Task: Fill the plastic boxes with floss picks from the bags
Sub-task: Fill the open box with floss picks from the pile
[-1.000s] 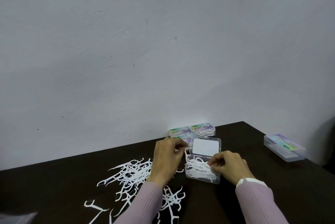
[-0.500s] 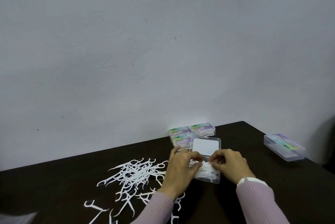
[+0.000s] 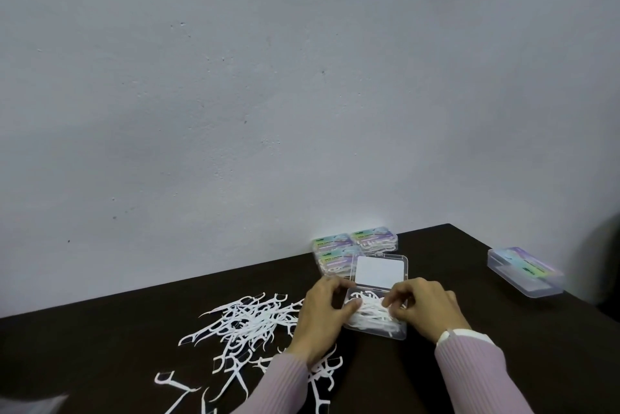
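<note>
A clear plastic box (image 3: 397, 333) lies open on the dark table, its lid (image 3: 380, 271) flat behind it with a white label. White floss picks (image 3: 370, 314) fill the box. My left hand (image 3: 322, 316) rests at the box's left edge, thumb pressing on the picks. My right hand (image 3: 422, 308) is at the right side, fingertips pinching the picks inside. A loose pile of floss picks (image 3: 248, 323) spreads left of my left hand.
Three closed, filled boxes (image 3: 355, 246) sit against the wall behind the open lid. Another closed box (image 3: 523, 271) lies near the table's right edge. The corner of a plastic bag (image 3: 33, 403) shows at the bottom left.
My left hand moved right from beside the loose pile to the box and now presses on the picks inside. My right hand stayed at the box's right side.
</note>
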The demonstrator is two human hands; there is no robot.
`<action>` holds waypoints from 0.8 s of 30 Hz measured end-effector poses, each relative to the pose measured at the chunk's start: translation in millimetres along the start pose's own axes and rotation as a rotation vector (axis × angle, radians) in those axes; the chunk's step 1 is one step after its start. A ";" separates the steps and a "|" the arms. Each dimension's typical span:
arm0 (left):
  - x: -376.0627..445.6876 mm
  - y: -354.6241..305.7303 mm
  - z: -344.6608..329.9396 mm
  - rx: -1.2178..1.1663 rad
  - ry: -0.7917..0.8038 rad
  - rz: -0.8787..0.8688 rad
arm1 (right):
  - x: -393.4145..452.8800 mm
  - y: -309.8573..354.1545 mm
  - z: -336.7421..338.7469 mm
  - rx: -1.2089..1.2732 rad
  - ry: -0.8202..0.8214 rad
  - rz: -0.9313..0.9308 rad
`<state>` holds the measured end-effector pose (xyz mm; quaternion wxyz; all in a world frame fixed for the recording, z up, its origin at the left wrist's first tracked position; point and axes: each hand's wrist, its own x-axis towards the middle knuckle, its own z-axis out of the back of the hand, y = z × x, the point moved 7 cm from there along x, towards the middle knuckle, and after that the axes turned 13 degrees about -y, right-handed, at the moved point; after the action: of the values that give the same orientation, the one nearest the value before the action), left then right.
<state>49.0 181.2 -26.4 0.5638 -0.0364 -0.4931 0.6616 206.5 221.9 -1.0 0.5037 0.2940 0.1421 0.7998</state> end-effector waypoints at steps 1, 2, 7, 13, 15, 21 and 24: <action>0.0 0.5 -0.1 -0.015 -0.003 0.019 | 0.1 -0.4 0.6 -0.009 -0.005 0.001; 0.3 0.9 0.2 -0.029 -0.009 0.036 | 0.6 -0.8 0.9 -0.011 -0.012 0.002; 1.3 2.3 3.8 -0.055 -0.066 0.075 | 2.2 -1.7 1.2 -0.022 -0.047 0.004; -0.7 4.1 -3.8 -0.109 0.056 0.079 | 0.8 -3.8 0.1 -0.007 -0.016 -0.002; 0.0 7.0 -4.4 -0.116 0.087 0.092 | 0.2 -2.7 -0.8 -0.015 0.000 -0.005; -2.0 6.3 -7.6 -0.105 0.030 0.127 | 1.6 -0.2 -0.5 -0.043 -0.012 0.006; -2.3 6.5 -10.6 -0.150 0.061 0.147 | 0.8 2.0 -3.2 -0.037 0.023 0.026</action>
<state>51.6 186.7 -37.6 0.5243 -0.1348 -0.5199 0.6608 202.8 221.8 -2.1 0.4968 0.2774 0.1291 0.8121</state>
